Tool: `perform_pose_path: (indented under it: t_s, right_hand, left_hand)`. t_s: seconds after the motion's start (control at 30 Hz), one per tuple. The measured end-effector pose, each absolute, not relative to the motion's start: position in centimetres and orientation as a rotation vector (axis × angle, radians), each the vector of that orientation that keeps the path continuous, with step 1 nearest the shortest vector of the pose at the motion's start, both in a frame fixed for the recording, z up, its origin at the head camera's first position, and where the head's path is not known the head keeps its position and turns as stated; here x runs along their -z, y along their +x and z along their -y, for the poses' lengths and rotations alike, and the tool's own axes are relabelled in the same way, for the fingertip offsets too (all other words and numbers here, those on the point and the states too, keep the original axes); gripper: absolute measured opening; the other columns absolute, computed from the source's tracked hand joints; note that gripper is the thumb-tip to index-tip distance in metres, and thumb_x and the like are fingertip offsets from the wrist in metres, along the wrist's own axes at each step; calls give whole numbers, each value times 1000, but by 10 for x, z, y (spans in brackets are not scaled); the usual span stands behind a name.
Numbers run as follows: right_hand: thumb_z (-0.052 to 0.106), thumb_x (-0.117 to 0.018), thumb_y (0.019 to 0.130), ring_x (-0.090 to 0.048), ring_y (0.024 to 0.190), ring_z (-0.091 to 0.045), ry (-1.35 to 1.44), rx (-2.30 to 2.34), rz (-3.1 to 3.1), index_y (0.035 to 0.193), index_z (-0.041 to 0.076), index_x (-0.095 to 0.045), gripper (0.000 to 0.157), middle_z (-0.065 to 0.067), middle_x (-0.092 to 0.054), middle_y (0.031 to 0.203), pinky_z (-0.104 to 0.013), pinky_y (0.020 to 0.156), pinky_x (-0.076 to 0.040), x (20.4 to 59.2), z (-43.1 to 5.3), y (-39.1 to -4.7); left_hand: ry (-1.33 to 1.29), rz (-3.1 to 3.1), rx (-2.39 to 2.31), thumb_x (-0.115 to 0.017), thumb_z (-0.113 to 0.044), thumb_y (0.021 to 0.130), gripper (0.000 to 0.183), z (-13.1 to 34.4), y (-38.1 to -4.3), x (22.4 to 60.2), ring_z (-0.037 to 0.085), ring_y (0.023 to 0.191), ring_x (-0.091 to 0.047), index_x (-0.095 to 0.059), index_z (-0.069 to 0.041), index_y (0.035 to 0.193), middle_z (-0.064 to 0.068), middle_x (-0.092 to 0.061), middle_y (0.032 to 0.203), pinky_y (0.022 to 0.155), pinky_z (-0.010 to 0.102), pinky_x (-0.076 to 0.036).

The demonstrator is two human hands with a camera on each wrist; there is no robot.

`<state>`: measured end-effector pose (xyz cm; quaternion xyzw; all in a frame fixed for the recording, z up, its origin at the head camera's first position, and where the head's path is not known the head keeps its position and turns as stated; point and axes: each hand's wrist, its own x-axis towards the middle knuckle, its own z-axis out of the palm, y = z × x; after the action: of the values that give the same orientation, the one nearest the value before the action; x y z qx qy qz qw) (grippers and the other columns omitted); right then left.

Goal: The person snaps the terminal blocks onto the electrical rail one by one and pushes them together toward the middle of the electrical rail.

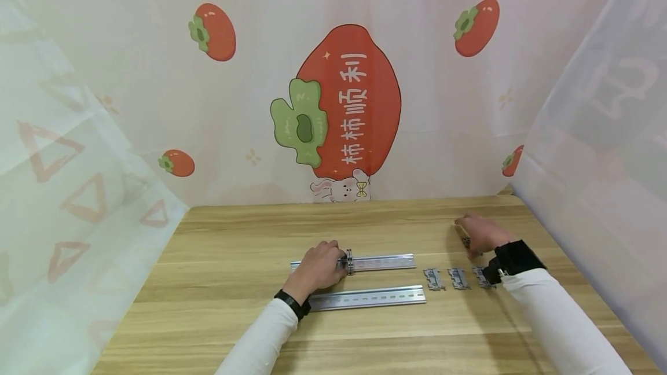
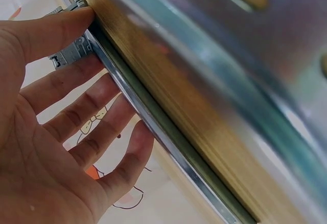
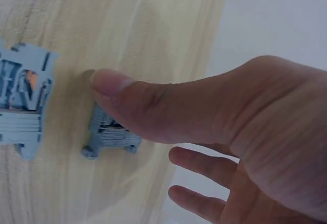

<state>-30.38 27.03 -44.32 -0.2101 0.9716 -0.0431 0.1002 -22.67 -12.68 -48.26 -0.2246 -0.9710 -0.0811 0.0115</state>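
Observation:
My left hand (image 1: pixel 319 266) holds the far metal DIN rail (image 1: pixel 388 261), its fingers against the rail's edge. In the left wrist view the thumb lies by a grey terminal block (image 2: pixel 74 52) that sits upright across this rail. Over at the far right, my right hand (image 1: pixel 482 233) reaches down around another grey terminal block (image 3: pixel 115 132). Its thumb is extended and partly covers that block; the index finger is hidden in the right wrist view.
A second DIN rail (image 1: pixel 372 298) lies nearer, parallel to the first, below the left wrist. Three grey terminal blocks (image 1: pixel 458 278) form a row right of the rails, the rightmost partly behind the right wrist strap. A printed cloth (image 1: pixel 250 103) hangs behind the wooden table (image 1: pixel 219 300).

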Motion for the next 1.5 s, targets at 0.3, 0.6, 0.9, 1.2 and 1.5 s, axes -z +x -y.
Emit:
perform_pose_path:
  t_s: [0.3, 0.6, 0.9, 1.2, 1.5]
  right_hand:
    - [6, -80, 52, -48, 84, -25, -629, 166, -2834, 116, -6, -54, 70, -19, -54, 107, -37, 70, -42, 447, -273, -307]
    - [3, -77, 55, -48, 75, -21, -648, 221, -2856, 95, 0, -62, 43, -8, -58, 89, -35, 65, -42, 454, -277, -311]
    - [4, -78, 57, -48, 73, -20, -652, 236, -2880, 87, 3, -59, 36, -4, -53, 81, -35, 64, -43, 457, -275, -309]
    - [1, -67, 59, -36, 57, -15, -776, 349, -2963, 70, 6, -49, 21, 1, -37, 64, -30, 52, -29, 446, -258, -306]
    - [11, -69, 65, -44, 63, -16, -821, 404, -2957, 84, 4, -58, 23, -2, -50, 74, -30, 55, -38, 425, -229, -302]
  left_hand:
    - [-696, 3026, 281, -65, -37, 81, 31, 127, -227, 483, 13, 77, -45, -68, -16, 103, -6, -49, 87, 60, 30, -39]
    - [-691, 3023, 289, -65, -38, 81, 32, 127, -226, 483, 13, 77, -45, -68, -16, 104, -6, -50, 88, 61, 30, -39]
    - [-693, 3026, 284, -65, -38, 81, 33, 126, -225, 483, 13, 78, -45, -68, -15, 105, -6, -49, 88, 62, 30, -40]
    - [-687, 3032, 284, -66, -39, 80, 35, 126, -225, 485, 13, 79, -46, -68, -15, 106, -6, -50, 89, 63, 31, -41]
    - [-679, 3036, 276, -66, -38, 81, 34, 126, -226, 484, 13, 80, -47, -67, -16, 107, -5, -51, 90, 63, 31, -41]
